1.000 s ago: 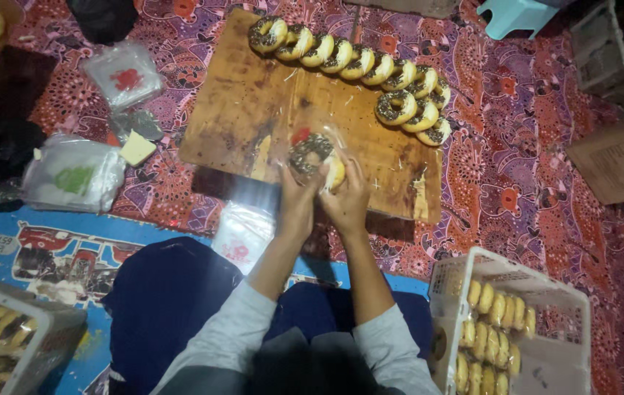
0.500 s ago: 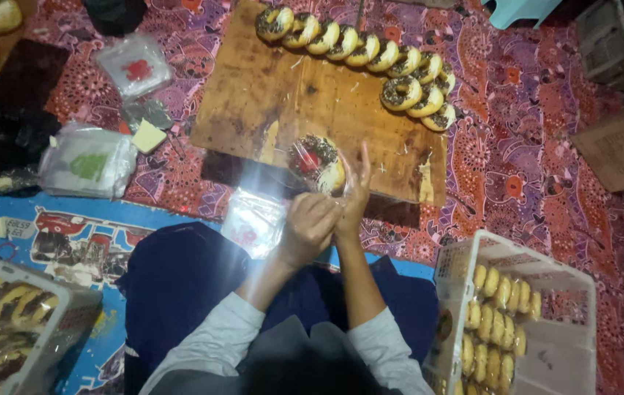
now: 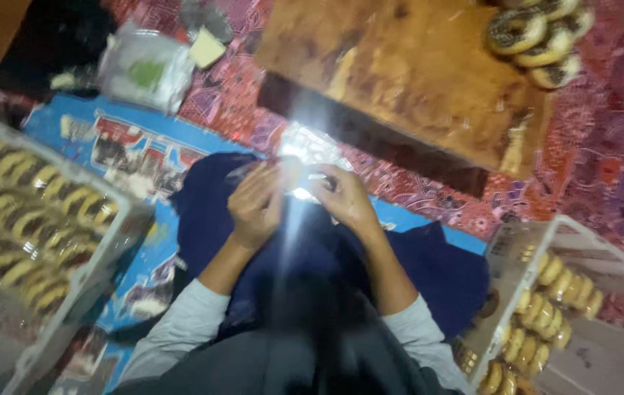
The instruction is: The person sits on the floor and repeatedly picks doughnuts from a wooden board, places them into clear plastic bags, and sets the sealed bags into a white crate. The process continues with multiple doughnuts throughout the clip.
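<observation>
Holding a shiny clear plastic bag [image 3: 305,157] over your lap, both your left hand [image 3: 255,205] and right hand [image 3: 343,199] grip it, just below the wooden board [image 3: 407,80] with doughnuts [image 3: 539,36].

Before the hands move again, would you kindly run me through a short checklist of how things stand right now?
1. Both hands together over the lap: ok; the left hand and right hand meet at a shiny clear bag.
2. What the fingers pinch: cannot tell; glare and blur hide it.
3. Wooden board within reach in front: ok; its near part is bare.
4. Topped doughnuts on the board's far corner: ok, lined up there.
5. White crate at the right with doughnuts: ok, with room left.
6. Left crate: ok, holding rows of doughnuts.
</observation>
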